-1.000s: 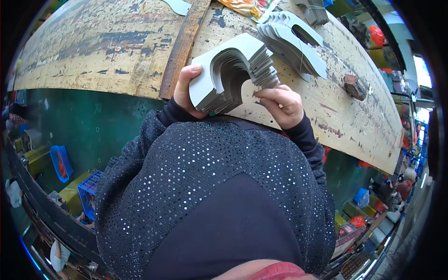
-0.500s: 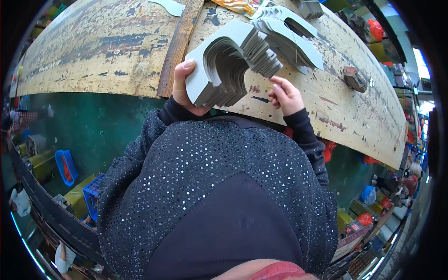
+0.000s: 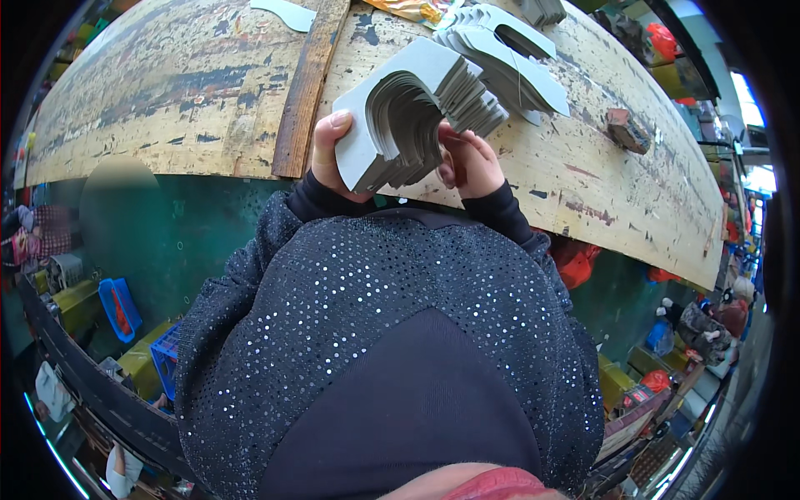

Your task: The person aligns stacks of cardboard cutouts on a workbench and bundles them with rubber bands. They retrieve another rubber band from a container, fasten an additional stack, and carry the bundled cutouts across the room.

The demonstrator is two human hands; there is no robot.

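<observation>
My left hand (image 3: 330, 148) is closed around the left arm of a thick stack of grey U-shaped sheet pieces (image 3: 421, 62), its thumb on the top face. The stack is held tilted over the bench's near edge, its layers fanned at the right end. My right hand (image 3: 473, 162) is at that right end, fingers curled. Its fingertips are partly behind the stack, and what they pinch, if anything, is hidden. Just beyond lies a second stack of similar grey pieces (image 3: 500, 62), with a thin thread across it.
The worn wooden bench (image 3: 600, 175) has a raised wooden strip (image 3: 308, 92) across it. On it are a brown block (image 3: 627, 131), a loose grey piece (image 3: 285, 14), an orange-and-white plastic bag (image 3: 412, 8) and another small grey stack (image 3: 543, 12). A blue basket (image 3: 119, 308) stands at left.
My right hand has moved left and in against the right end of the held stack; before, it was just outside it. My left hand keeps its hold.
</observation>
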